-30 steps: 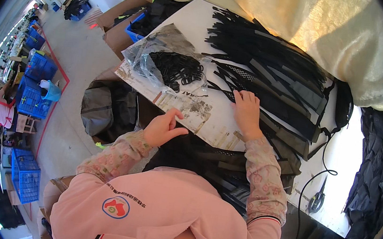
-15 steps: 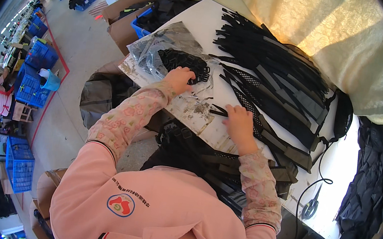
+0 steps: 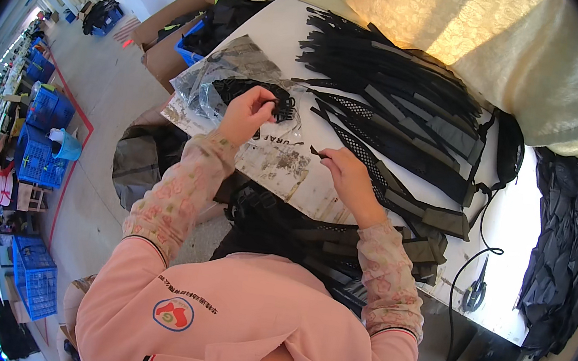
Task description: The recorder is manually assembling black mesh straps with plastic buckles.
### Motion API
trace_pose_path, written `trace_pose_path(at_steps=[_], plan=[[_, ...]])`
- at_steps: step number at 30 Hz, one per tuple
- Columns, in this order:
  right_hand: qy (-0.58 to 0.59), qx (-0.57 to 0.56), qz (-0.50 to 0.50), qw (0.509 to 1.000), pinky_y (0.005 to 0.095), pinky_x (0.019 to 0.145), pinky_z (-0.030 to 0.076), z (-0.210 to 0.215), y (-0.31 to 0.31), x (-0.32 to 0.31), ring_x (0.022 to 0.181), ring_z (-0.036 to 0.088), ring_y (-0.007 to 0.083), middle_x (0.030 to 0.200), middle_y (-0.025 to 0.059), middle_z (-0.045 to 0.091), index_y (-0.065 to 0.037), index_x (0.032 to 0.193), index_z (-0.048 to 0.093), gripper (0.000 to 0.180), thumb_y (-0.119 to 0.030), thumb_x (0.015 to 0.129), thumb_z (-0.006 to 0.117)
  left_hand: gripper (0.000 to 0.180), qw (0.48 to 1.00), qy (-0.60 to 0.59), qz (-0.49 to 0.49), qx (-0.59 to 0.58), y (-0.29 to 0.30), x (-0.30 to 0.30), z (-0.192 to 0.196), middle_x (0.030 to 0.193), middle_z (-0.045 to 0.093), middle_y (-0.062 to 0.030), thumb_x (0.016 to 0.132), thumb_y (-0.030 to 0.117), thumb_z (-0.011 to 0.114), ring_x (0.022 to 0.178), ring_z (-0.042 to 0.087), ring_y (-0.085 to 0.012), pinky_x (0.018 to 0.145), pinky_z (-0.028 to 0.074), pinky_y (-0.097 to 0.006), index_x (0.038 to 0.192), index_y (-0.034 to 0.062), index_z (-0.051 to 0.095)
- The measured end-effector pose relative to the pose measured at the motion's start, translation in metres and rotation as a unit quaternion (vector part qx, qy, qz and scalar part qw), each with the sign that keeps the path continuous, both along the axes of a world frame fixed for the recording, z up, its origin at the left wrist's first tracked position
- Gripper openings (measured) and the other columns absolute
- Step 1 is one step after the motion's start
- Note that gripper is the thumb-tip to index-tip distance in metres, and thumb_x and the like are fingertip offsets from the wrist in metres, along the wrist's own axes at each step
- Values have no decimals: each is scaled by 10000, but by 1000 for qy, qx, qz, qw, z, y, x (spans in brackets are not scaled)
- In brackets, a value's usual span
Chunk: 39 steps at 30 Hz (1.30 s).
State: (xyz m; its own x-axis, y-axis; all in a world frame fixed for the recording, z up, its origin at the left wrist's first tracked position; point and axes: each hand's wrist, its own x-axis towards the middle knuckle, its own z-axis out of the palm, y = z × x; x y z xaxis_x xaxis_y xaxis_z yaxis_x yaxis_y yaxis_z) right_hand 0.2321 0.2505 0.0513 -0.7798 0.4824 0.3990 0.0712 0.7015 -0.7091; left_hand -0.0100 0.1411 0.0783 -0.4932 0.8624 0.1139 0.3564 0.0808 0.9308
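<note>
My left hand [image 3: 248, 114] is closed in a pinch around a small black plastic buckle, mostly covered by the fingers. It hovers beside a pile of black buckles [image 3: 284, 106] lying on a clear plastic bag [image 3: 202, 99] at the table's left end. My right hand [image 3: 347, 179] pinches the tip of a black webbing strap [image 3: 317, 153], whose short free end points toward my left hand. Just beyond the right hand lie black mesh shoulder straps [image 3: 361, 139] with grey patches. More dark straps [image 3: 318, 241] hang over the near table edge against me.
A thick row of black straps [image 3: 387, 70] covers the far part of the white table [image 3: 285, 30]. Scissors [image 3: 474, 294] and a black cord [image 3: 458, 292] are at the right, near dark fabric [image 3: 563, 247]. A cardboard box [image 3: 160, 59] and blue crate [image 3: 189, 46] stand at the far left.
My left hand has lifted from the buckle pile with a buckle in its fingers. My right hand has raised the strap end and moved slightly left.
</note>
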Motion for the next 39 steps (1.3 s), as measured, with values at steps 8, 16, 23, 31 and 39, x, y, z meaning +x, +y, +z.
trace_pose_path(at_steps=[8, 16, 23, 31, 39], plan=[[23, -368, 73, 927, 209, 574, 421, 43, -14, 24, 618, 529, 84, 762, 0, 554, 14, 938, 656, 129, -92, 868, 632, 186, 829, -526, -183, 56, -31, 80, 6, 914, 599, -20, 879, 26, 576, 722, 571, -101, 690, 475, -232, 1063, 53, 566], [23, -484, 94, 870, 180, 572, 405, 42, -25, 36, 631, 501, 43, 755, -17, 595, -4, 942, 668, 145, -132, 893, 620, 190, 737, -637, -222, 42, -30, 97, -7, 920, 599, -19, 923, 86, 558, 709, 550, -93, 680, 459, -232, 1107, 45, 569], [16, -498, 108, 860, 174, 568, 388, 46, -30, 39, 634, 478, 26, 754, -46, 570, -10, 950, 662, 136, -122, 902, 601, 180, 746, -634, -201, 32, -26, 102, -4, 883, 585, -11, 938, 118, 540, 645, 513, -75, 659, 446, -230, 1087, 26, 585], [-43, -429, 127, 893, 183, 578, 359, 51, -30, 41, 642, 462, 28, 733, -32, 543, 3, 870, 627, 87, -77, 871, 593, 182, 758, -608, -235, -18, -24, 102, -5, 870, 582, -18, 936, 115, 540, 613, 497, -65, 625, 424, -224, 1080, 15, 589], [73, -133, 28, 988, 255, 599, 399, 52, -45, 33, 667, 514, 154, 766, 77, 543, 21, 909, 603, 107, -11, 808, 621, 208, 730, -654, -201, -4, -25, 112, -5, 894, 592, -24, 931, 120, 548, 599, 474, -65, 611, 406, -219, 1103, 6, 576]])
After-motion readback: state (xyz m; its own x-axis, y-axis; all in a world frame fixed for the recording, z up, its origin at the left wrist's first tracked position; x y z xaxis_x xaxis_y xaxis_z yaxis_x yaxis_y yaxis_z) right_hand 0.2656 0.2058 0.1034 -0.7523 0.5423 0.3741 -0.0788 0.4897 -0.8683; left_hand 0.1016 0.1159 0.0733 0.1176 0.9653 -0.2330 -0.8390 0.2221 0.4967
